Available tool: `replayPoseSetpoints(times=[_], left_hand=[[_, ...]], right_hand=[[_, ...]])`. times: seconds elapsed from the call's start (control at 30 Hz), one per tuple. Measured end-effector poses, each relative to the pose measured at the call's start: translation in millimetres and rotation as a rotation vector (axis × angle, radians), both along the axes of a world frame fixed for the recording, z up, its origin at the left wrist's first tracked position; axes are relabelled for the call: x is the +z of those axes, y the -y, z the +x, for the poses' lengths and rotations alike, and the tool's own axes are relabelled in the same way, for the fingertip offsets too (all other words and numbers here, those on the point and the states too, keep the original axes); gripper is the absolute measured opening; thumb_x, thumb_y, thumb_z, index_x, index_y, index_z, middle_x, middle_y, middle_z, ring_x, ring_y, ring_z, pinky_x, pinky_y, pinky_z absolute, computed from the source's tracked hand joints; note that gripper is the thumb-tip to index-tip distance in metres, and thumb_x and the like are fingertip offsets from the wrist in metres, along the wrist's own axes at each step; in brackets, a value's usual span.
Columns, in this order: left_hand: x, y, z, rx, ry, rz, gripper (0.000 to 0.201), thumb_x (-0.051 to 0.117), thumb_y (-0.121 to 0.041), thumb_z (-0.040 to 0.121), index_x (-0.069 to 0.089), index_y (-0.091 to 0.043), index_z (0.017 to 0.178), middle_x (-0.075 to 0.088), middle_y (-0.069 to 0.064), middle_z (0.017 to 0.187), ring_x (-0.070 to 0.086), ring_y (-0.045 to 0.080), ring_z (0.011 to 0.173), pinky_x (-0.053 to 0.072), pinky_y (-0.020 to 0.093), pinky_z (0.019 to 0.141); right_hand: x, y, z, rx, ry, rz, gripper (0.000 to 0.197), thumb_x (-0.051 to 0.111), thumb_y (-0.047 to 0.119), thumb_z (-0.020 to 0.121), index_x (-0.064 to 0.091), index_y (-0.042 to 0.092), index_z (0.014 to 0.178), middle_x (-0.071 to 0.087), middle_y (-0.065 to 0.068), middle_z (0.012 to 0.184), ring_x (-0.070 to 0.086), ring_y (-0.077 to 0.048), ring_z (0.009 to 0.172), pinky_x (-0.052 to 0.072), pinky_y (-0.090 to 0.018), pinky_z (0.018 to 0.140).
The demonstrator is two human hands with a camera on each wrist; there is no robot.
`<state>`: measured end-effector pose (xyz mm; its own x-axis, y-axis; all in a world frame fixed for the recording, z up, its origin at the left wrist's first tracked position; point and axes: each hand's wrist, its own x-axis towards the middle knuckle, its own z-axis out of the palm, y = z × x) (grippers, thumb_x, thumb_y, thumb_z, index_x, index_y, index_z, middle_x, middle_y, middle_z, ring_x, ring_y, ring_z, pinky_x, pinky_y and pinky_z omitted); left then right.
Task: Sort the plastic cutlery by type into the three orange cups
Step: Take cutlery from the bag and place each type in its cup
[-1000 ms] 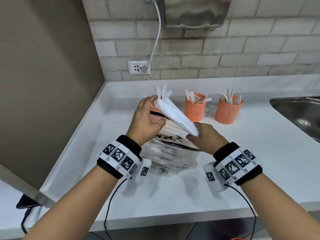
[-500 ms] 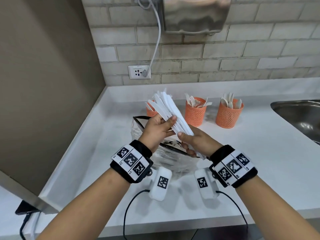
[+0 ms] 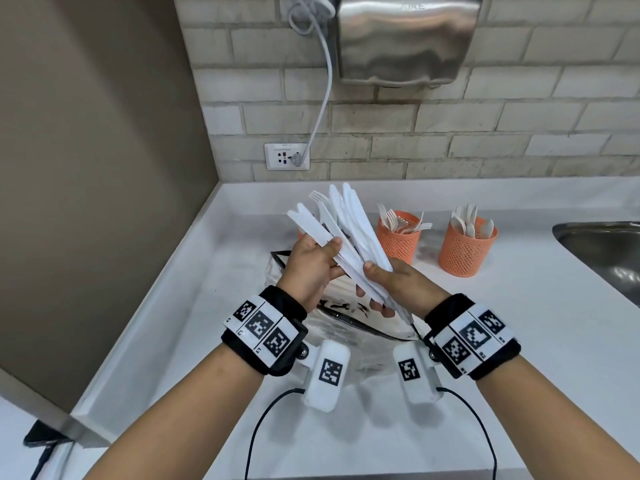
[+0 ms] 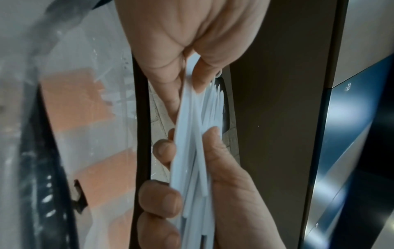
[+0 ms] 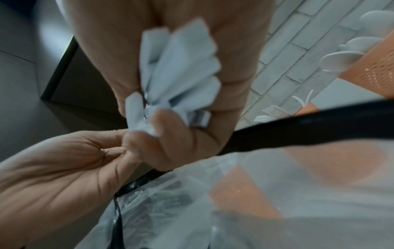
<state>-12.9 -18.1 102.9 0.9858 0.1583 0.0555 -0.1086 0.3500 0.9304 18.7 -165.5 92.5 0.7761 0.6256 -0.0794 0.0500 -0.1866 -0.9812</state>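
A fanned bundle of white plastic cutlery [image 3: 346, 230], mostly knives with one fork showing, is held over a clear bag [image 3: 346, 330]. My left hand [image 3: 329, 251] pinches the bundle from the left, thumb on top. My right hand [image 3: 372, 275] grips the handle ends [image 5: 177, 75] from below. The left wrist view shows the left hand [image 4: 187, 75] and the right hand's fingers [image 4: 162, 198] around the bundle [image 4: 192, 151]. Of the three orange cups, the middle one [image 3: 398, 240] holds forks and the right one [image 3: 465, 251] holds spoons. The left cup [image 3: 300, 234] is mostly hidden behind the bundle.
The white counter [image 3: 519, 341] meets a brown wall on the left and a brick wall behind. A steel sink [image 3: 606, 251] lies at the right. A hand dryer [image 3: 405, 39] hangs above, its cable running to an outlet [image 3: 286, 156].
The bundle has come out of the bag and risen toward me. My left hand shifted from its upper part to its lower part, and the pieces have fanned out.
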Motion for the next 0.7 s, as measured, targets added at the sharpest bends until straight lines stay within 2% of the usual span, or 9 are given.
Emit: replayPoseSetpoints(times=[0.13,0.23,0.3,0.37,0.47,0.6,0.7], left_hand=[[3.3,-0.8,6.9,0.041,-0.010,0.010,0.018,0.044,-0.004,0.095,0.053,-0.006,0.111,0.064,0.014,0.101,0.066,0.025,0.085,0.061,0.032,0.067],[3.0,-2.2,13.1,0.100,-0.019,0.036,0.025,0.048,-0.007,0.094,0.051,0.003,0.116,0.063,0.020,0.104,0.066,0.027,0.084,0.060,0.030,0.066],[2.9,-2.3,16.5,0.113,-0.032,0.039,0.028,0.047,-0.010,0.095,0.051,0.005,0.118,0.063,0.020,0.104,0.066,0.026,0.085,0.060,0.028,0.066],[3.5,-1.6,17.8,0.115,-0.038,0.044,0.029,0.046,-0.015,0.096,0.053,0.004,0.117,0.064,0.017,0.101,0.066,0.028,0.088,0.060,0.032,0.071],[0.7,-1.8,20.3,0.154,-0.052,0.094,0.029,0.059,-0.013,0.089,0.057,0.003,0.112,0.066,0.018,0.101,0.065,0.034,0.096,0.056,0.046,0.084],[-3.0,-4.6,22.8,0.159,-0.066,0.095,0.021,0.058,-0.006,0.088,0.059,0.003,0.107,0.067,0.014,0.092,0.066,0.028,0.085,0.060,0.036,0.071],[-4.0,-5.5,24.0,0.140,-0.096,0.113,0.015,0.053,-0.006,0.091,0.059,-0.005,0.105,0.067,0.013,0.096,0.066,0.027,0.090,0.058,0.040,0.079]], right_hand=[[1.7,-2.3,8.3,-0.029,-0.028,0.005,0.015,0.042,0.026,0.096,0.056,0.021,0.092,0.057,-0.001,0.070,0.046,-0.012,0.045,0.032,-0.021,0.041],[2.6,-3.6,15.1,-0.028,-0.045,-0.005,0.014,0.043,0.025,0.096,0.056,0.021,0.092,0.057,0.000,0.070,0.044,-0.011,0.045,0.031,-0.019,0.039],[1.8,-4.7,19.7,-0.034,-0.033,-0.027,0.014,0.043,0.025,0.096,0.055,0.023,0.089,0.056,0.000,0.070,0.043,-0.010,0.044,0.032,-0.019,0.040],[0.7,-6.0,23.2,-0.039,-0.020,-0.041,0.015,0.043,0.025,0.096,0.055,0.024,0.086,0.056,-0.001,0.069,0.042,-0.010,0.043,0.032,-0.019,0.040],[-1.4,-7.8,25.8,-0.039,0.011,-0.059,0.016,0.044,0.024,0.095,0.057,0.023,0.085,0.059,-0.001,0.069,0.044,-0.012,0.044,0.033,-0.020,0.039],[-4.4,-9.4,27.4,-0.049,0.056,-0.083,0.014,0.046,0.024,0.094,0.058,0.023,0.087,0.064,0.000,0.071,0.050,-0.013,0.048,0.036,-0.023,0.041],[-7.2,-10.1,28.7,-0.067,0.063,-0.098,0.013,0.047,0.023,0.094,0.058,0.022,0.088,0.065,0.000,0.072,0.053,-0.013,0.051,0.038,-0.024,0.041]])
